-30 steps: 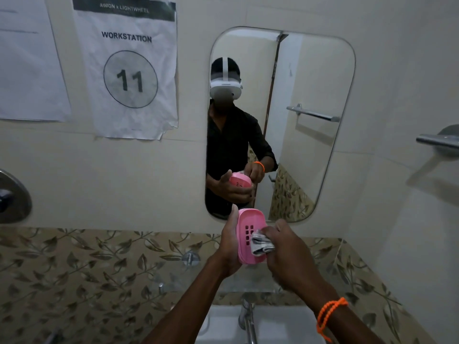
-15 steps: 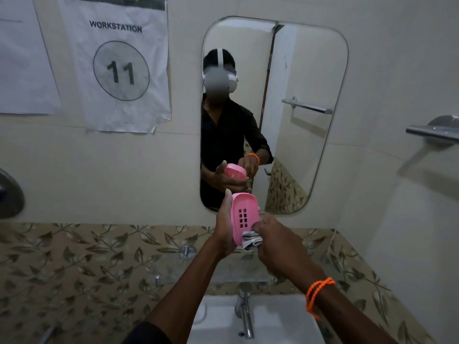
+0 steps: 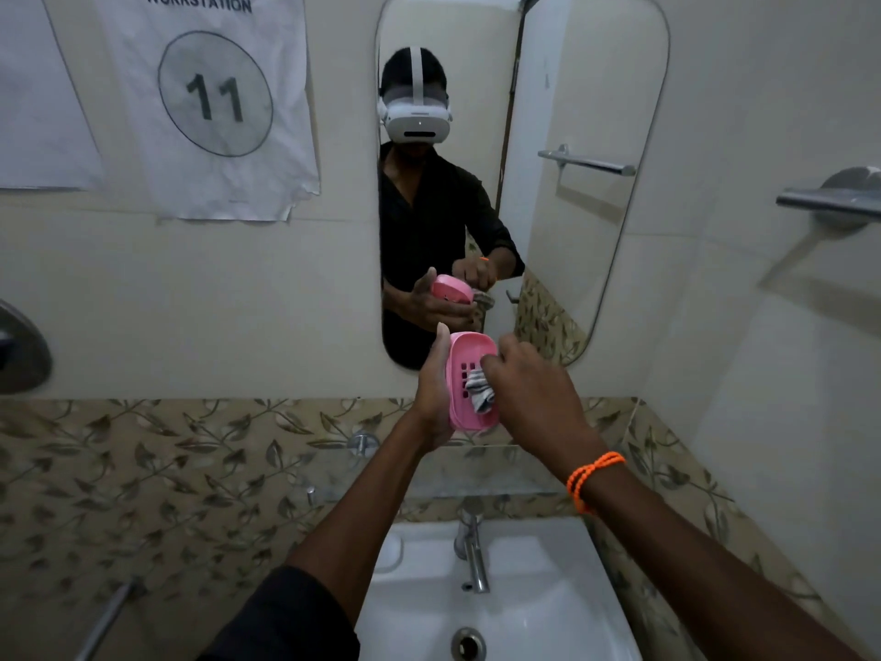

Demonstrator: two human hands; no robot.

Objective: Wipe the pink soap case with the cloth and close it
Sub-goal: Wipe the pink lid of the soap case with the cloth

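Observation:
My left hand (image 3: 433, 388) holds the pink soap case (image 3: 465, 360) upright from behind, its hollow slotted inside facing me. My right hand (image 3: 534, 393) grips a bunched grey-and-white cloth (image 3: 479, 397) and presses it against the inside of the case, just right of the slots. The case's lower right part is hidden behind the cloth and my right fingers. Both hands are raised in front of the bottom of the mirror (image 3: 596, 136), above the sink. No separate lid can be made out.
A white sink (image 3: 534, 613) with a chrome tap (image 3: 472, 551) sits below my arms, and a glass shelf (image 3: 476, 469) runs under the mirror. A chrome towel bar (image 3: 829, 202) sticks out at right. Paper signs (image 3: 210, 102) hang on the left wall.
The camera has tilted down, showing more of the sink. The cloth in my right hand has slid from the case's bottom edge up onto the slotted middle.

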